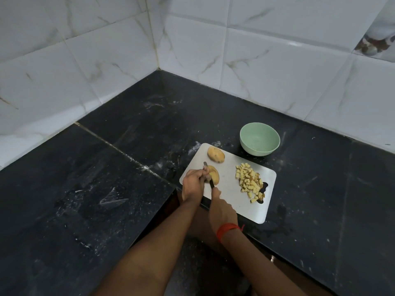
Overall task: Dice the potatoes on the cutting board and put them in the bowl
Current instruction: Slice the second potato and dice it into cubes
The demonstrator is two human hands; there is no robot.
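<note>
A white cutting board [233, 189] lies on the black counter. My left hand [193, 184] holds a potato half [214, 176] at the board's left edge. My right hand [221, 208] grips the handle of a knife [210, 181], whose blade runs through the potato with its tip showing past my left fingers. A second potato half [215, 154] lies at the board's far corner. A heap of diced potato [250, 180] sits on the right side of the board. A pale green bowl [259, 142] stands just behind the board with nothing in it.
The black stone counter [128, 167] meets white marble-look tiled walls [256, 50] in a corner behind the bowl. The counter's front edge runs under my forearms. A red thread is tied round my right wrist [227, 229].
</note>
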